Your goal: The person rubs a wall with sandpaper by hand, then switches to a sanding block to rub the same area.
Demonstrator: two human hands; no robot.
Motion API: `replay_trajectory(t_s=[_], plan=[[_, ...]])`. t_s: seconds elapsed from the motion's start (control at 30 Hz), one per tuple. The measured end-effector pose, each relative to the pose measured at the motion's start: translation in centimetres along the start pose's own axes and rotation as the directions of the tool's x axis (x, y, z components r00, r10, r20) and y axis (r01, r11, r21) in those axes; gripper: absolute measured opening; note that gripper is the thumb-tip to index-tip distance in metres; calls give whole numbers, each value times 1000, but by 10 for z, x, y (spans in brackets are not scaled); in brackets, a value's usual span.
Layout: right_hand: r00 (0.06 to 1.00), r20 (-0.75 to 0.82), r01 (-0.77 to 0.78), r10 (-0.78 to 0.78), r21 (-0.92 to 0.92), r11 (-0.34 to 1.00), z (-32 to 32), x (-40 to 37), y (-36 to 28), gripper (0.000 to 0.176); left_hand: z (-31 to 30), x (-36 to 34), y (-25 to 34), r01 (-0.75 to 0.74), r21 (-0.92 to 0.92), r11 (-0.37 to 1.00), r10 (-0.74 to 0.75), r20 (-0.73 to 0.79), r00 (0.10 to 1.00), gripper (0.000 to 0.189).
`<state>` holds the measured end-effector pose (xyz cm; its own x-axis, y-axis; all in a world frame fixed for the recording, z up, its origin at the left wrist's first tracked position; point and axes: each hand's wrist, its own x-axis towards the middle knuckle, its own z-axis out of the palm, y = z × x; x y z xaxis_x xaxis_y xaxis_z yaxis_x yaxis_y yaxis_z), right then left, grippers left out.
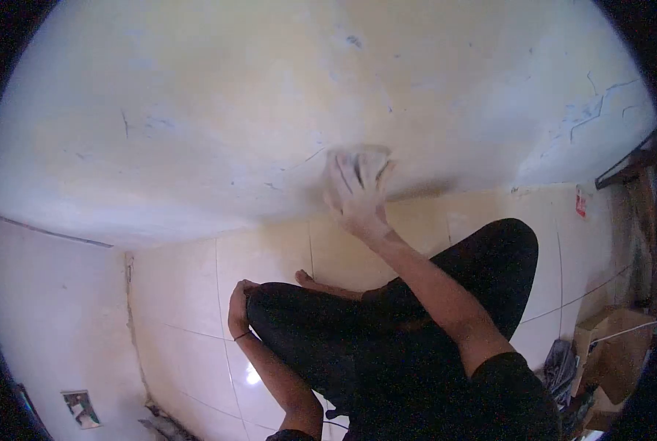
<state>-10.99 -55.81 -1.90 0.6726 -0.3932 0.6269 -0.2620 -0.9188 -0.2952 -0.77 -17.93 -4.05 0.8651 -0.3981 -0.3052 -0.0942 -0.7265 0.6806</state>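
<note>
My right hand (356, 192) presses against the scuffed, pale wall (218, 95), low down near the floor. Motion smears its fingers, which curve over a pale, flat-looking thing (378, 153); its kind cannot be made out. On my bent left knee rests my left hand (240, 305), its fingers laid over the knee and holding nothing. A thin dark band circles the left wrist. Dark marks and fine cracks run across the wall around the right hand.
I sit on a light tiled floor (181, 309), with a bare foot (306, 279) near the wall. An open cardboard box (615, 345) stands at the right beside a dark bag (558, 364). A small picture (82, 409) is on the left wall.
</note>
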Motion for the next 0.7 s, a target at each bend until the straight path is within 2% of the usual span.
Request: replay_trajectory(t_s=[0.03,0.13,0.23,0.33,0.37,0.43,0.47,0.53,0.57,0.63,0.7], plan=[[994,105,34,-34,5,999,13,-16,4,62,-1,2,-2,-52,133,990,53,-5,999,18],[987,156,40,-40,-2,999,20,-28,7,61,-1,-4,8,-164,74,984,167,-41,985,18],[997,-64,-42,44,29,999,-18,27,-15,60,1,-14,14,-86,-143,986,82,-38,996,20],[971,-236,-13,28,65,998,-43,57,-27,60,-3,-9,20,105,-251,962,-103,20,994,22],[986,-166,29,-21,46,999,-30,46,-23,60,-2,-5,20,95,-224,970,-96,5,995,25],[993,-34,117,-117,12,993,18,2,-6,60,-1,-5,25,-53,-20,998,52,-40,998,24],[994,17,110,-110,-8,994,23,-12,0,60,-2,-5,25,-119,90,989,125,-54,991,23],[989,126,82,-76,-39,996,34,-36,4,58,-2,-2,16,-156,34,987,157,-49,986,21],[996,67,57,-55,-26,998,30,-26,-3,59,-1,-4,9,-165,3,986,165,-38,986,20],[999,-41,32,-33,-17,999,2,13,-13,59,2,-10,3,-15,-301,953,3,-40,999,17],[985,-167,28,-33,-29,999,-23,44,-18,59,4,-9,-3,-78,-247,966,61,-77,995,16]])
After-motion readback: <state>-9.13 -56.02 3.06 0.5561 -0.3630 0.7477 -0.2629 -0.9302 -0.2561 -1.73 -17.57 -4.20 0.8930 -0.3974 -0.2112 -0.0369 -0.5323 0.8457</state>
